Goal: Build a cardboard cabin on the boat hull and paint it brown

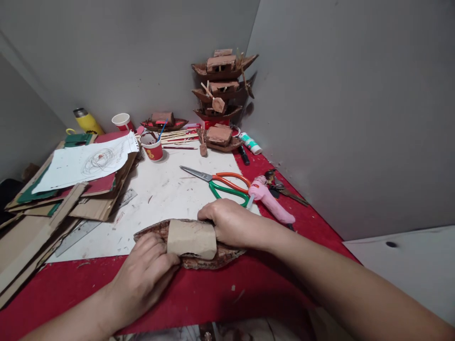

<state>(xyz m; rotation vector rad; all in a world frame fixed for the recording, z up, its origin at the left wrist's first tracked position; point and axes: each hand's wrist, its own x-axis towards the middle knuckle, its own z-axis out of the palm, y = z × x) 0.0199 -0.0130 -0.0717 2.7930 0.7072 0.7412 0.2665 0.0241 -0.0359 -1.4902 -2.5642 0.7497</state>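
Observation:
A brown boat model (202, 262) lies at the front of the table, with a curved piece of tan cardboard (192, 239) arched over its middle. My left hand (147, 265) grips the boat's left part, its thumb by the cardboard's lower left corner. At the right end of the cardboard, my right hand (231, 222) is closed on the boat, fingertips hidden behind the cardboard's edge. Just beyond the right hand are scissors (216, 181) with orange and green handles and a pink glue gun (270, 201).
Cardboard sheets (95, 208) and a sketch (95, 158) are piled left, over a metal ruler (78, 234). Paper cups (152, 149), sticks (179, 136) and a yellow bottle (88, 123) stand or lie behind. Finished boats (222, 71) are stacked at the back corner, near grey walls.

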